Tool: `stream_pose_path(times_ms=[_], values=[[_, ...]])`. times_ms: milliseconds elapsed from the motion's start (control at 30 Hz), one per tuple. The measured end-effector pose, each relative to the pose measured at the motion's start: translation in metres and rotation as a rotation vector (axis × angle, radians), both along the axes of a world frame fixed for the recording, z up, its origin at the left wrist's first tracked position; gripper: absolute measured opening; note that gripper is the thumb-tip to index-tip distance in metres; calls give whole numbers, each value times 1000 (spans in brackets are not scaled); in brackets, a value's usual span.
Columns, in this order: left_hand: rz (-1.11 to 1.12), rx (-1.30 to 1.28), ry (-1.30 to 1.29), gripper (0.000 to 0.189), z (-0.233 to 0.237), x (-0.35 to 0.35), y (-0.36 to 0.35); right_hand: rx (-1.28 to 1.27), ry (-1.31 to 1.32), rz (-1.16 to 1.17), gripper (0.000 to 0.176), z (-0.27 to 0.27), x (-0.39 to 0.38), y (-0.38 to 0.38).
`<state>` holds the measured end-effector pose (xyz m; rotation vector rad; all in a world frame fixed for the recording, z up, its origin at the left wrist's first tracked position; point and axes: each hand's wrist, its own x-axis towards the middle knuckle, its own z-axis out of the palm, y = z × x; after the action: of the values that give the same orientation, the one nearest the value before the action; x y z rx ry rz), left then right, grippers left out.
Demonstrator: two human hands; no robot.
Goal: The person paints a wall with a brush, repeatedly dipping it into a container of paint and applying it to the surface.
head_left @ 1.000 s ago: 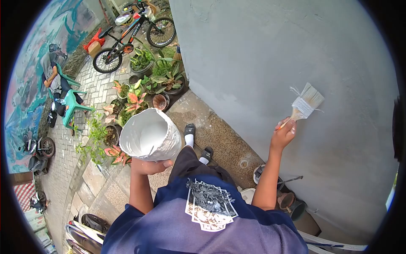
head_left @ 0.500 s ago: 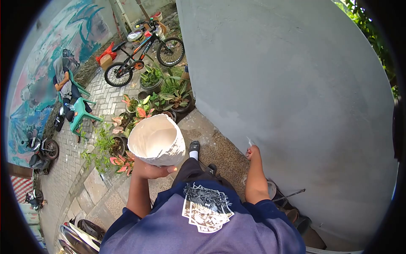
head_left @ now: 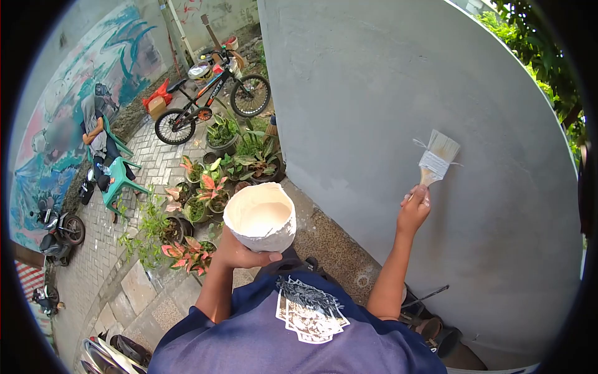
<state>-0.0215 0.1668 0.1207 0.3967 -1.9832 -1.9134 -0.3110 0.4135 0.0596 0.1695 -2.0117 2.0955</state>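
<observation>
The left hand (head_left: 244, 254) holds a bucket (head_left: 261, 219) from below, in front of the chest. The fingers are curled around its bottom edge and the thumb lies on the near side, so the grip is closed on the bucket. The bucket is coated with white paint inside and outside, and pale paint lies in it. I judge it rather heavy for 1 hand, and slippery where the paint is wet. It also seems a little soft in the wall, so the stiff bottom is the better place to hold it, with the bucket kept level.

The right hand (head_left: 414, 209) is raised to the right and pinches the handle of a brush (head_left: 438, 157). The fingers are pressed together around the handle, low, near the metal band. The bristles point up and touch the grey wall (head_left: 374, 87), or are just beside it; I cannot tell which. The brush looks light, with a stiff handle and soft bristles.

Far to the left there are potted plants (head_left: 208, 187), a bicycle (head_left: 212, 93) and a person sitting on a green chair (head_left: 119, 177) near a mural (head_left: 56, 93).
</observation>
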Motion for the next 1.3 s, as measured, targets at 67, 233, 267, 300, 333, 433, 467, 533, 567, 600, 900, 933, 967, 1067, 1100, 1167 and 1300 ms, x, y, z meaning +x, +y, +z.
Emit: stream_pose_path(times_ms=[67, 233, 267, 300, 333, 433, 467, 533, 567, 600, 900, 933, 967, 1067, 1100, 1167, 1300], values=[[-3, -42, 28, 90, 1, -3, 3, 43, -118, -23, 40, -42, -11, -2], [-100, -233, 58, 96, 4, -1, -4, 550, 119, -321, 43, -268, -42, 1], [-104, -190, 49, 96, 2, 2, -4, 649, -21, -309, 44, -293, -38, 2], [-107, -193, 39, 96, 0, 6, -3, 422, -537, -165, 44, -285, -23, 1], [-93, -113, -9, 96, 0, 10, -1, 165, -1036, -13, 44, -277, -8, 3], [-107, -85, 3, 95, -7, 10, -5, -4, -1218, 48, 38, -335, 42, 21], [-127, -127, 60, 94, -9, 8, -8, 82, -1182, 24, 36, -331, 71, 19], [-161, -105, 85, 94, -9, 4, -12, 250, -1203, 144, 35, -349, 121, 35], [-187, -75, 94, 93, -11, 3, -14, 199, -1249, 148, 34, -346, 141, 43], [-216, -71, 133, 91, -16, 0, -18, 144, -1291, 151, 34, -338, 155, 47], [-525, -55, 164, 91, -18, -13, -74, 293, -503, -223, 15, -244, 139, 59], [-535, -82, 142, 94, -20, -9, -83, 230, -475, -238, 17, -202, 147, 48], [-544, -107, 120, 97, -22, -4, -94, 172, -444, -252, 20, -155, 160, 33], [-610, -142, 150, 102, -21, 11, -127, 179, -380, -338, 21, -70, 190, 0], [-633, -124, 138, 102, -19, 16, -137, 130, -278, -333, 22, -54, 198, -8], [-651, -129, 139, 101, -21, 24, -154, 84, -171, -344, 24, -20, 211, -30], [-709, -126, 147, 100, -26, 34, -178, -74, -100, -293, 29, 44, 241, -76]])
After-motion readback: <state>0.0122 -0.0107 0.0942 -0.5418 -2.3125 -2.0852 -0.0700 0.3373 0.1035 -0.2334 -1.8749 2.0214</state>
